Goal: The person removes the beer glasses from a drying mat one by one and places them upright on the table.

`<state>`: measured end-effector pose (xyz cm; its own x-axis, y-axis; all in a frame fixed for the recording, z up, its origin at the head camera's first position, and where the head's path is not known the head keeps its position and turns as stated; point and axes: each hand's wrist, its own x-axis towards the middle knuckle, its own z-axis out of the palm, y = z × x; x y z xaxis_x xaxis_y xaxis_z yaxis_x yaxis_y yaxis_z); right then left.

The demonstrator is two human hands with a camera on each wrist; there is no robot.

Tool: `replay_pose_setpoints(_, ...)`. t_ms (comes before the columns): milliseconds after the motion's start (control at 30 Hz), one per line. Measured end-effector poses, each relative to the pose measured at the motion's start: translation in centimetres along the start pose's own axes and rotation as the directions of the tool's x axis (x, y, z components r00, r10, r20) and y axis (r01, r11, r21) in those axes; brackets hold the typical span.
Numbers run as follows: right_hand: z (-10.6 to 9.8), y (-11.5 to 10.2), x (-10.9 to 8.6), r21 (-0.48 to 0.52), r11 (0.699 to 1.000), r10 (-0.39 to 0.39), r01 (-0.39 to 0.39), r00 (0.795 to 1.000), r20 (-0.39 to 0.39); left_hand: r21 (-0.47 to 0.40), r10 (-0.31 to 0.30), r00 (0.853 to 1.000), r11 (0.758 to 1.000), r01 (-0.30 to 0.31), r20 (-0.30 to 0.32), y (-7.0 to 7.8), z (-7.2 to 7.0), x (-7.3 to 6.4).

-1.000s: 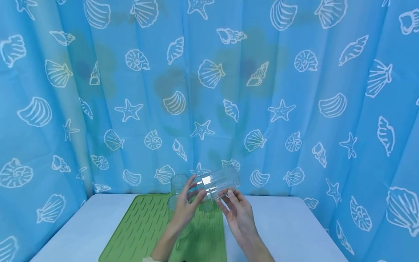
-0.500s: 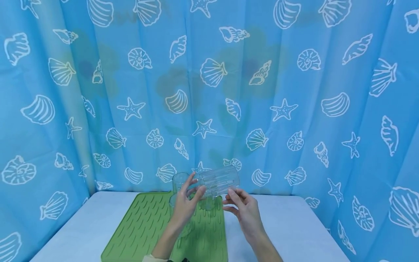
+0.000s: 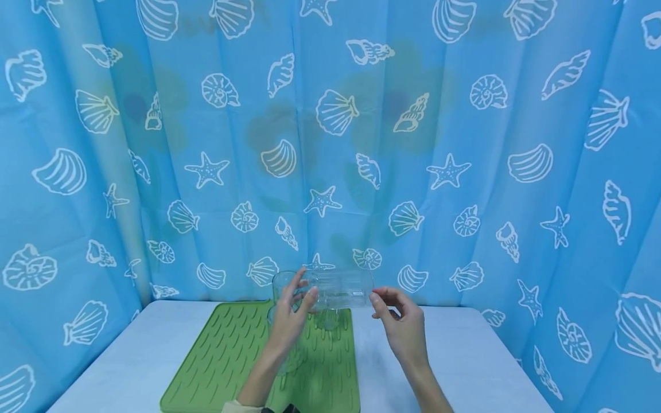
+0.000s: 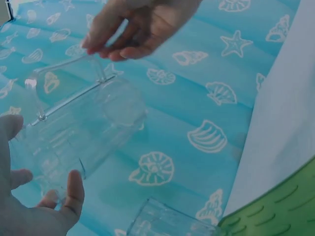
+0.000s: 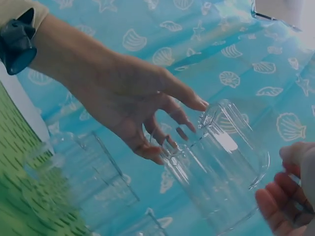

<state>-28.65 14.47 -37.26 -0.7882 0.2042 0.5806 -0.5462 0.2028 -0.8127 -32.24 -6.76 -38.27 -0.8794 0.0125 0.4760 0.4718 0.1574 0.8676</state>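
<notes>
A clear glass mug (image 3: 343,288) lies sideways in the air above the green mat's far part. My left hand (image 3: 289,321) grips one end of it, fingers spread around the glass. In the left wrist view the mug's handle (image 4: 33,88) faces up and away from that hand. My right hand (image 3: 403,321) is at the mug's other end, fingers loosely bent, thumb and fingertips close to the handle. The right wrist view has a small gap between those fingers (image 5: 266,196) and the glass; whether they touch is hard to tell.
The green ridged mat (image 3: 222,355) lies on a white table (image 3: 465,361). Several clear glasses stand on it, partly hidden behind my left hand, among them a glass mug (image 5: 93,172). A blue shell-patterned curtain (image 3: 330,160) closes off the back and sides.
The held mug has swung from a slant to nearly level. My right hand has slid right, from under the mug out to its far end. My left hand keeps its grip.
</notes>
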Motion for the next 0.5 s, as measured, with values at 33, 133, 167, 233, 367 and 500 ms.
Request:
replay_pose_setpoints(33,-0.07,-0.12,-0.02,-0.023,0.999,-0.043,0.043,0.999,0.006,0.009,0.004,1.0,1.0,-0.004,0.004,0.05,0.01,0.0)
replay_pose_setpoints(133,-0.13,-0.4,-0.09,-0.101,0.977,-0.182,0.187,0.982,0.054,0.043,0.005,1.0,0.999,-0.006,0.015,0.17,0.09,-0.04)
replay_pose_setpoints(167,-0.09,-0.46,-0.12,-0.135,0.961,-0.233,0.242,0.969,0.079,0.05,0.004,1.0,0.999,-0.006,0.021,0.19,0.14,-0.06)
replay_pose_setpoints(233,0.05,-0.5,-0.19,-0.181,0.926,-0.311,0.332,0.941,0.134,0.062,0.008,1.0,0.998,-0.01,0.029,0.22,0.24,-0.1)
replay_pose_setpoints(367,0.37,-0.43,-0.45,-0.198,0.877,-0.39,0.438,0.889,0.238,0.09,0.022,0.999,0.996,-0.026,0.047,0.17,0.41,-0.22)
replay_pose_setpoints(500,0.52,-0.28,-0.72,-0.149,0.875,-0.395,0.46,0.858,0.33,0.107,0.029,0.998,0.994,-0.036,0.059,0.04,0.51,-0.26)
